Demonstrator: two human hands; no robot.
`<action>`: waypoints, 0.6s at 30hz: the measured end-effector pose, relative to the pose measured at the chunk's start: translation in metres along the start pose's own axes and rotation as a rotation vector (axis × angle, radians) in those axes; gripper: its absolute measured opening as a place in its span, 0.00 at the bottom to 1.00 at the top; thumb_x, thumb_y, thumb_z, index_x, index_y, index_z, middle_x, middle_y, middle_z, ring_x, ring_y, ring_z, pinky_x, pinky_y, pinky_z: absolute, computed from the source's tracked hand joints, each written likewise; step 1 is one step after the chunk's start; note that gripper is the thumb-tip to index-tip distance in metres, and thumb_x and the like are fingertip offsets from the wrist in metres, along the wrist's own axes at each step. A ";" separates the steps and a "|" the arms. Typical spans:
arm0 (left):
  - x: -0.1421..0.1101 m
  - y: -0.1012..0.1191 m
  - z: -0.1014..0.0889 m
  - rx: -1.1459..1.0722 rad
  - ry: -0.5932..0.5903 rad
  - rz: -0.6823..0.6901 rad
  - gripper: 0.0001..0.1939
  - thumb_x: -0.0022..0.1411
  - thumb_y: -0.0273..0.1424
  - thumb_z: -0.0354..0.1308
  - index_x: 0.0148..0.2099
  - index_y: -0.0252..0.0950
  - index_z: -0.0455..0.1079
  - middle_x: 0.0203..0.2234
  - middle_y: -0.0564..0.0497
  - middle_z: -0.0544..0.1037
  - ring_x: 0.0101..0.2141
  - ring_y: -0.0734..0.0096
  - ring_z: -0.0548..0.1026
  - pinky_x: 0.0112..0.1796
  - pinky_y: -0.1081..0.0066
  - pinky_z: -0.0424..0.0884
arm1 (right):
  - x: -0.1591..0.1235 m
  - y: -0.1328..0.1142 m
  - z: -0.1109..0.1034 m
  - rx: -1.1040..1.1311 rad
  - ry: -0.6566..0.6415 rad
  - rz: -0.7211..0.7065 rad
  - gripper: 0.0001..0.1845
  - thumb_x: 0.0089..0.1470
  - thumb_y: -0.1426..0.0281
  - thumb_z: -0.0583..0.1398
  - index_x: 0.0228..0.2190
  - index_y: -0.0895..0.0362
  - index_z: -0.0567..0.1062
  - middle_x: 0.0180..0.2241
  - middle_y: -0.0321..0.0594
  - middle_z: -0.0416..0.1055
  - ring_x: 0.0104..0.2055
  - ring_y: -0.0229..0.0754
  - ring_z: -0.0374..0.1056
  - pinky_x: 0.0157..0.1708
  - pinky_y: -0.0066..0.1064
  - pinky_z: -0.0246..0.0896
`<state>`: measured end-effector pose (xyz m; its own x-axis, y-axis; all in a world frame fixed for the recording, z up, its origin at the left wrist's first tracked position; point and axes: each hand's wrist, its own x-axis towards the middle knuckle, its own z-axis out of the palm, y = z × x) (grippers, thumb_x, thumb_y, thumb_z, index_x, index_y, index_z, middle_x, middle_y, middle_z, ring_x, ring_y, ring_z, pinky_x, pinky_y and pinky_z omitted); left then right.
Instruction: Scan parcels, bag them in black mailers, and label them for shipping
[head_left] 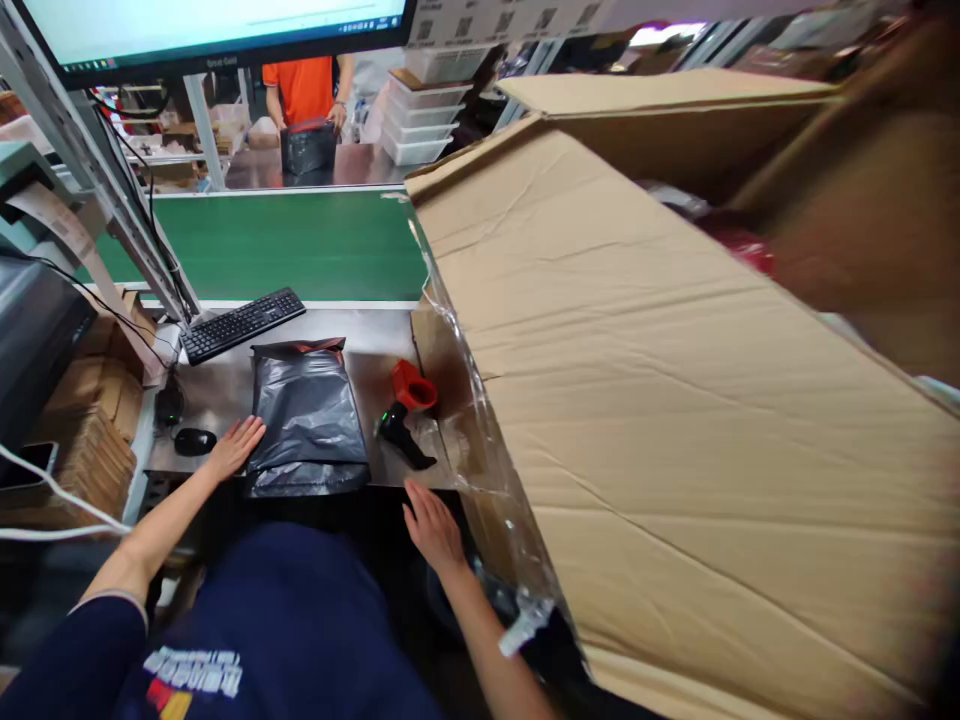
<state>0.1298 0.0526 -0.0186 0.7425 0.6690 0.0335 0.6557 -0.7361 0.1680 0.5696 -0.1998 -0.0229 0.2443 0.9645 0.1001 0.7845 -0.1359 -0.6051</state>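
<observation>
A black plastic mailing bag (306,415) lies flat on the metal table (375,345), its near end reaching over the front edge. My left hand (237,446) rests at the bag's left side with fingers stretched out, holding nothing. Just off the table's front edge is my right hand (433,522), fingers extended and nothing in it. Beyond that hand lies a black barcode scanner (405,437) with a small green light. A red tape dispenser (412,386) sits right behind the scanner.
A large open carton (637,400) fills the right side. Behind the table runs a green conveyor belt (292,245). A keyboard (242,325) and a mouse (195,442) are at the left, under a monitor (225,35). Across the belt, a person in orange (300,90) handles a black package (308,148).
</observation>
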 end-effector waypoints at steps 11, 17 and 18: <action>0.020 -0.026 0.012 -0.012 -0.199 0.151 0.38 0.65 0.20 0.45 0.76 0.39 0.54 0.73 0.45 0.59 0.73 0.59 0.54 0.72 0.52 0.47 | 0.168 -0.037 0.038 -0.250 -0.471 -0.630 0.36 0.61 0.83 0.48 0.66 0.49 0.67 0.70 0.42 0.63 0.74 0.45 0.54 0.74 0.57 0.43; 0.002 -0.021 -0.004 -0.368 -0.450 0.139 0.42 0.56 0.24 0.56 0.74 0.41 0.60 0.73 0.45 0.59 0.73 0.54 0.56 0.71 0.50 0.47 | 0.127 -0.039 0.040 -0.097 -0.633 -0.588 0.41 0.44 0.83 0.55 0.61 0.53 0.75 0.63 0.45 0.72 0.68 0.45 0.66 0.71 0.47 0.53; -0.005 -0.016 -0.007 -0.486 -0.437 0.083 0.39 0.57 0.26 0.57 0.71 0.42 0.64 0.71 0.45 0.62 0.72 0.54 0.58 0.71 0.50 0.48 | 0.119 -0.042 0.040 -0.075 -0.560 -0.506 0.38 0.44 0.81 0.56 0.56 0.52 0.79 0.59 0.44 0.77 0.63 0.45 0.70 0.68 0.44 0.58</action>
<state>0.1148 0.0620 -0.0144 0.8425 0.4332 -0.3201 0.5330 -0.5851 0.6111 0.5434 -0.0705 -0.0173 -0.4659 0.8815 -0.0772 0.7656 0.3578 -0.5346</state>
